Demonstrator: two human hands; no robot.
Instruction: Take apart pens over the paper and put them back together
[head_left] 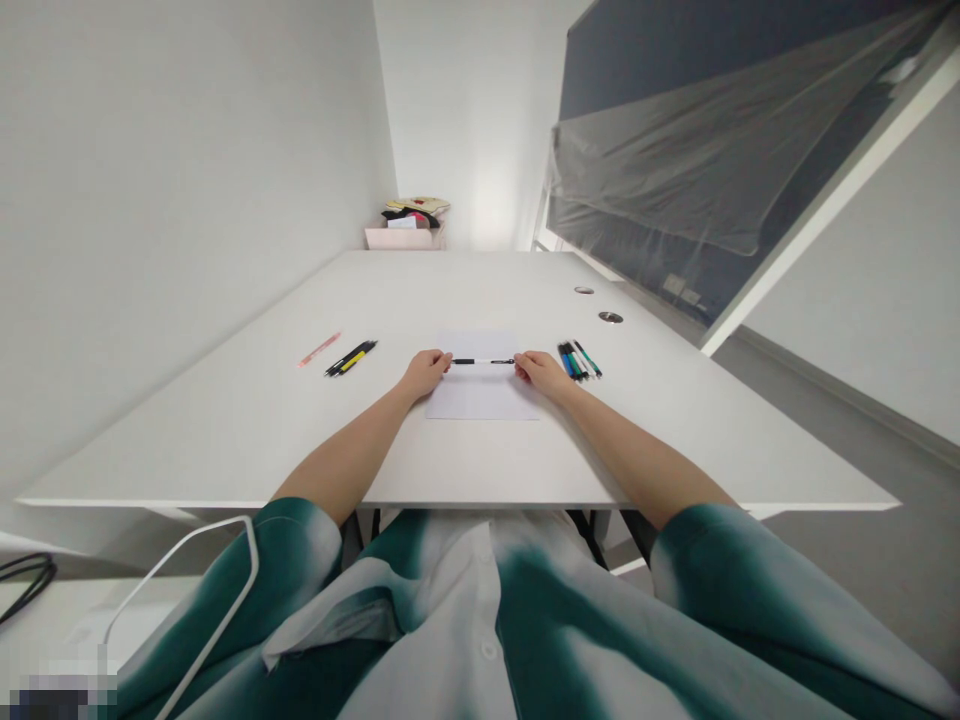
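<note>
A black and white pen (pixel 482 361) is held level between my two hands, above a sheet of white paper (pixel 482 402). My left hand (pixel 428 372) is closed, pinching the pen's black left end. At the other end, by the clip, the fingers of my right hand (pixel 541 371) pinch it too. To the right of my right hand lies a group of several pens (pixel 579 360) in blue, green, white and black. Left of my left hand are black and yellow pens (pixel 351 358), with a pink pen-like stick (pixel 319 349) beyond them.
All this is on a long white table (pixel 480 465). A pink box (pixel 399 238) with cloth-like items stands at the far end. Two round metal grommets (pixel 610 317) sit near the right edge. A plastic-covered dark panel (pixel 675 170) leans over on the right; a wall borders the left.
</note>
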